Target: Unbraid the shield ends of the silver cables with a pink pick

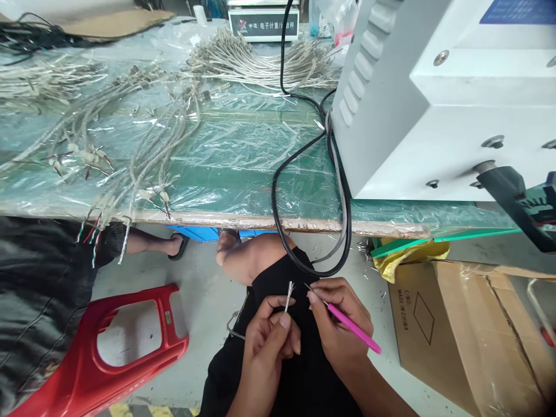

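Observation:
My left hand (271,333) pinches a thin cable between thumb and fingers above my lap. The cable's end (289,292) points up, with silvery strands fanned at the tip. Just to the right, my right hand (341,315) is closed around a pink-handled tool (354,328). Its thin metal tip points up and left toward the strands, with a small gap between them. A grey length of cable (234,332) hangs out to the left of my left hand.
Clear cables (160,145) with stripped ends lie on the plastic-covered table (234,168). A white machine (391,127) stands at right, black cords (275,191) looping over the edge. Below are a red stool (169,324), a cardboard box (425,324) and, at left, a seated person (39,289).

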Tool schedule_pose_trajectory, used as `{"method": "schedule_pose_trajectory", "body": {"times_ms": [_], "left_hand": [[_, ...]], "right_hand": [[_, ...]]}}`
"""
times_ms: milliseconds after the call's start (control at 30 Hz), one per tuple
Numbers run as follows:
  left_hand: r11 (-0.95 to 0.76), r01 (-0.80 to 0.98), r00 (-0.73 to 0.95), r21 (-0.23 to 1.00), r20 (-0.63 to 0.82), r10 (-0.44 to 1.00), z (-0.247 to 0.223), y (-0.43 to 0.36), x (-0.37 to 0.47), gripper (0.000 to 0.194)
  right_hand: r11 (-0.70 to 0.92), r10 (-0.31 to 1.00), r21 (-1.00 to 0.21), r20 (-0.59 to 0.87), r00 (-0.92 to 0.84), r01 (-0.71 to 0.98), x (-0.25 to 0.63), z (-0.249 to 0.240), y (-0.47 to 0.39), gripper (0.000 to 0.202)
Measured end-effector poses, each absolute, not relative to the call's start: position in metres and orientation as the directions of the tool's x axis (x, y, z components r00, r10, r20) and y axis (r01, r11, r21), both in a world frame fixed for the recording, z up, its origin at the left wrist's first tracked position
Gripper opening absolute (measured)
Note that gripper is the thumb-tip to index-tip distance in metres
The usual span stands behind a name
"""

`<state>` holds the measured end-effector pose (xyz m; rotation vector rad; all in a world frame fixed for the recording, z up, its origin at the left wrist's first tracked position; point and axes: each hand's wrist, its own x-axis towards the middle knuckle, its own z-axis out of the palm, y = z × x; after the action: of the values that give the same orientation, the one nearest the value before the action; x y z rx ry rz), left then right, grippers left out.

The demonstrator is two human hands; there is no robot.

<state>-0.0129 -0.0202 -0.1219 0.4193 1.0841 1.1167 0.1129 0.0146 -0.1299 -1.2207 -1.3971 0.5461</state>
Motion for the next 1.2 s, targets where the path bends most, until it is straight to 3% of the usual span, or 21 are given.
{"method": "schedule_pose_trajectory", "body": {"times_ms": [100, 233, 1033, 1200], "left_hand": [[0.428, -0.569, 0.091, 0.703, -0.463, 0.882, -0.124, -0.018, -0.016, 0.029], [0.456, -0.581, 0.082, 0.674, -0.509, 0.857, -0.121, -0.013, -0.016, 0.022], [0.48, -0.557, 0.06, 0.678, -0.543, 0.837, -0.115, -0.011, -0.014, 0.021], [0.471, -0.54, 0.053, 0.697, -0.531, 0.846, -0.117, -0.011, -0.014, 0.023]], "right_hand": [[0.47, 0.856, -0.817, 0.515, 0.055, 0.332, 0.114, -0.126, 0.012, 0.02], [0.496, 0.854, -0.807, 0.52, -0.013, 0.322, 0.113, -0.123, 0.012, 0.021], [0.424, 0.897, -0.82, 0.439, -0.053, 0.385, 0.111, -0.125, 0.012, 0.016], [0.453, 0.87, -0.792, 0.493, -0.009, 0.408, 0.108, -0.131, 0.013, 0.017]]}}
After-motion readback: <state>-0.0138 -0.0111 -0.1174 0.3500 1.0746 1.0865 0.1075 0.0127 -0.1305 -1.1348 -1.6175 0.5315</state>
